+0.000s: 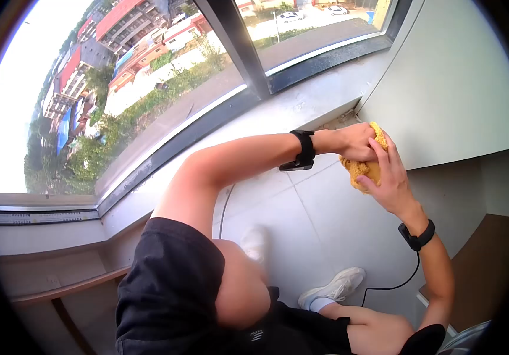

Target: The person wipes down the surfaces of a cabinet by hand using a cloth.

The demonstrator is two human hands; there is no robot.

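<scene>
A yellow textured cloth (356, 170) is bunched up between my two hands, above the tiled floor. My left hand (356, 142) reaches in from the left with its fingers curled against the cloth; part of its grip is hidden. From the lower right comes my right hand (391, 177), its fingers along one side of the cloth and its thumb on the near side, gripping it. The hands touch or overlap at the fingers. Each wrist wears a black band, and a black cable (391, 288) runs from the right one.
A window with a dark frame (239, 44) and a white sill (219, 130) lies to the left and ahead. Close beyond my hands stands a pale panel (443, 89). Below are floor tiles (284, 207) and my white shoes (340, 285). A brown surface (491, 266) is at right.
</scene>
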